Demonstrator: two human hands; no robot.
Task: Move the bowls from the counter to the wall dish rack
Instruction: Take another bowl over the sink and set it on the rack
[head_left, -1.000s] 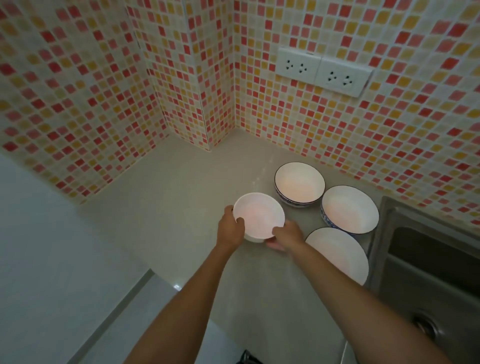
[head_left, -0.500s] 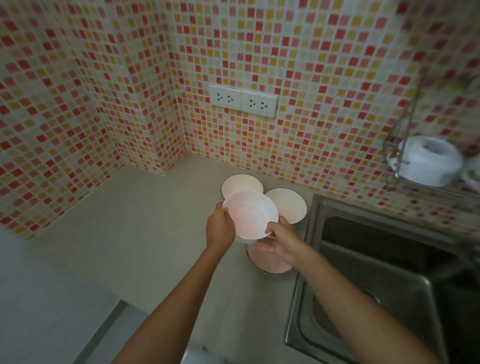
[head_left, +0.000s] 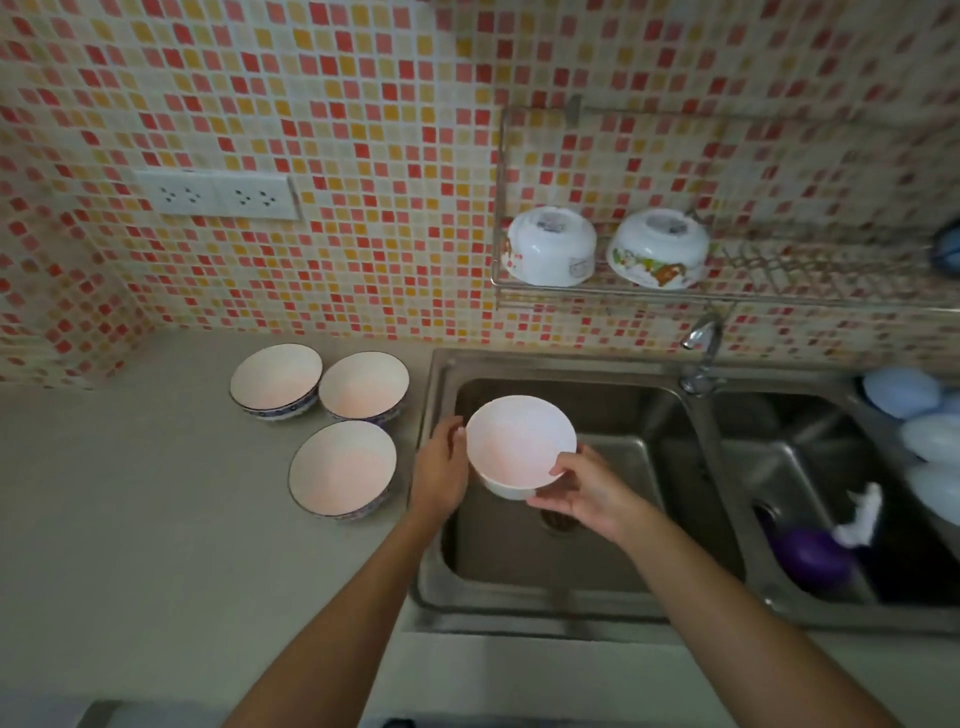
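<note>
Beige tabletop (head_left: 156, 519), mosaic-tiled wall (head_left: 363, 104), steel sink (head_left: 571, 545); both hands, left hand (head_left: 441, 467) and right hand (head_left: 587, 491), grip white bowl (head_left: 519, 441), mouth up, seemingly level.

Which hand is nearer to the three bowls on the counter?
Left. The left hand holds the white bowl on the side facing the three bowls. The right hand holds its far side, over the sink.

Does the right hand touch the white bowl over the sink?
Touching. The head view shows the right hand holding the white bowl, thumb on its rim and fingers under it.
</note>
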